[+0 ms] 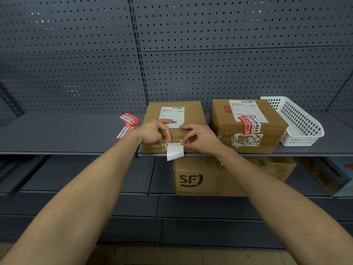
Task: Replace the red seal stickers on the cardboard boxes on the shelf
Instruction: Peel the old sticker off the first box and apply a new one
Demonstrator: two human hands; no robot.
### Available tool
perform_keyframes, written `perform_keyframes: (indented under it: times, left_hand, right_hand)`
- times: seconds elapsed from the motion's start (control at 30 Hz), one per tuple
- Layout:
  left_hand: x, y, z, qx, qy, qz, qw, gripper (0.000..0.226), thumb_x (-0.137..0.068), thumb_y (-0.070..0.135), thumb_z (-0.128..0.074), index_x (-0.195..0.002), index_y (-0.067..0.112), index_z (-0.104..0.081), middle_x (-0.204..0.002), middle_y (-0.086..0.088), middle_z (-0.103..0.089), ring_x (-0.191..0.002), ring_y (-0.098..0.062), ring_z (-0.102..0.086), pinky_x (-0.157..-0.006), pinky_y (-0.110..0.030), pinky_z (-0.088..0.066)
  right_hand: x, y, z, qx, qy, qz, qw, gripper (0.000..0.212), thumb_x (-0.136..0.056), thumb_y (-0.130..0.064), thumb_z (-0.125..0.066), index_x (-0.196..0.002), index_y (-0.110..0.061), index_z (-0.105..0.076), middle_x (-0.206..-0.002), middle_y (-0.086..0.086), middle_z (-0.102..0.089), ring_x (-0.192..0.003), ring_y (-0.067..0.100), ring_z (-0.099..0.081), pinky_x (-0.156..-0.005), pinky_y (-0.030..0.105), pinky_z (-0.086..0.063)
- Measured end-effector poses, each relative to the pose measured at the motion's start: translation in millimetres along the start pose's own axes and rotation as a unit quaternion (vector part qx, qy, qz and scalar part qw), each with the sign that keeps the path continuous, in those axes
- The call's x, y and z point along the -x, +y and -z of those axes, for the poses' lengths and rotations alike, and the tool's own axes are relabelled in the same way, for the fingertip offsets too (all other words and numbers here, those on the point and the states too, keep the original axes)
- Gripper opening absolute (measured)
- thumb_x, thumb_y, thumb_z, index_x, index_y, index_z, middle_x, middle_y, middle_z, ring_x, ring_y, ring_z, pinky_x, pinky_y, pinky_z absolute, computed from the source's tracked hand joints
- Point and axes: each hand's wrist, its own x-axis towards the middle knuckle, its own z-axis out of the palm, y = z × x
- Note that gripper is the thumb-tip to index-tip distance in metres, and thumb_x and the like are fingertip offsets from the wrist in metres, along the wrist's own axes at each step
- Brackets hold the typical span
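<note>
SF box [200, 178] on lower shelf, below. Above it, at shelf [57, 134] front edge: left hand [152, 131] and right hand [200, 138] both pinch top of white strip [175, 151] at front face of left cardboard box [152, 111]. Strip hangs past shelf edge. Right cardboard box [221, 123] just beside, red seal sticker [248, 124] over its top front edge. Spare red stickers [129, 122] mid-shelf, left of boxes. White basket [298, 121] toward shelf's right end.

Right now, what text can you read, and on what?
"SF": logo on the lower-shelf box.
"M": red print on the right box, rest covered by its label.
"毁无效": red seal sticker, other lines too small.
Shipping labels, loose red stickers: too small.
White strip pinched by left hand and right hand: blank.
</note>
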Motion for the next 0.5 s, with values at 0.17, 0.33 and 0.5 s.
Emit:
perform_keyframes:
  times: [0.17,0.33,0.5]
  left_hand:
    - [0.7,1.8,0.1,-0.009,0.003,0.005,1.000,0.046,-0.081,-0.017,-0.071,-0.070,0.028,-0.077,-0.166,0.013,-0.040,-0.156,-0.017,-0.031,-0.116,-0.031,-0.033]
    - [1.8,9.0,-0.8,0.013,0.009,0.006,1.000,0.049,-0.084,-0.016,-0.056,-0.074,0.028,-0.074,-0.167,0.008,-0.043,-0.156,-0.018,-0.033,-0.114,-0.031,-0.036]
    - [15.9,20.8,-15.1,0.001,0.101,-0.064,0.993,0.006,-0.094,0.029,-0.070,-0.094,0.034,-0.073,-0.138,0.014,-0.066,-0.135,-0.014,-0.056,-0.115,-0.041,-0.044]
  right_hand:
    - [-2.2,-6.4,9.9,-0.016,-0.046,-0.022,0.999,0.024,-0.081,-0.025,-0.091,-0.072,-0.044,-0.079,-0.153,-0.015,-0.055,-0.143,0.015,-0.044,-0.116,0.041,-0.041]
    - [-7.0,-11.2,15.9,-0.042,-0.065,-0.049,0.996,0.012,-0.081,-0.021,-0.090,-0.078,-0.029,-0.082,-0.150,-0.018,-0.053,-0.135,0.010,-0.046,-0.101,0.030,-0.040]
    - [-8.6,-13.2,17.3,-0.053,-0.057,-0.053,0.996,0.009,-0.085,-0.019,-0.086,-0.081,-0.021,-0.078,-0.148,-0.016,-0.054,-0.131,0.009,-0.052,-0.102,0.030,-0.042]
